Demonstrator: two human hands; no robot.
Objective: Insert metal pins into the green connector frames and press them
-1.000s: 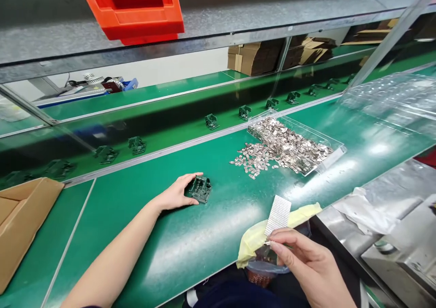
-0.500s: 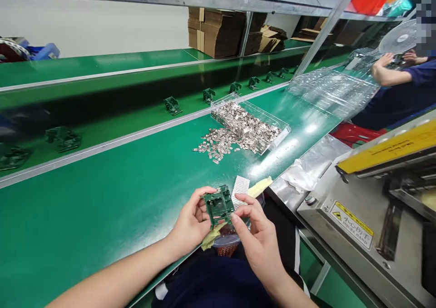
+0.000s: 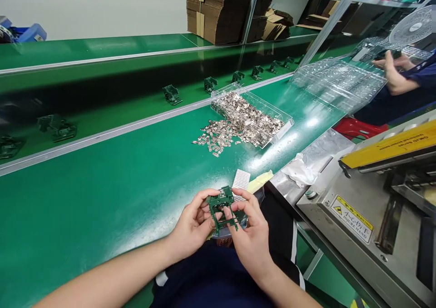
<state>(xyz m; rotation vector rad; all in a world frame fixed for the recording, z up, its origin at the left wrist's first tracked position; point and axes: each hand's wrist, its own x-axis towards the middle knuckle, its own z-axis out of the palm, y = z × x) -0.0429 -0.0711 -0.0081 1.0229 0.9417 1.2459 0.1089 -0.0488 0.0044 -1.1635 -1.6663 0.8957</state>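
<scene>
Both hands hold a small dark-green plastic frame [image 3: 222, 199] close to the bench's front edge. My left hand [image 3: 189, 224] is closed on its left side, with the thumb low and the fingers partly behind it. On the other side, my right hand [image 3: 251, 228] grips the part, its thumb pressed into the frame's open middle. Just beyond the right fingers lies a white sheet with small rows [image 3: 241, 178], beside a pale yellow strip [image 3: 260, 181]. Whether a small piece sits under the right thumb is hidden.
A clear tray [image 3: 287, 125] of small metal pieces stands ahead, with loose metal pieces [image 3: 218, 136] spilled beside it. Several green frames [image 3: 171, 94] line the belt behind. Right are a press machine [image 3: 337, 203], clear blister trays [image 3: 340, 83] and a co-worker's hand [image 3: 395, 78].
The green frame has tilted in my hands, showing its open middle. My right hand has come in closer, its thumb now inside the frame. The camera view has shifted slightly.
</scene>
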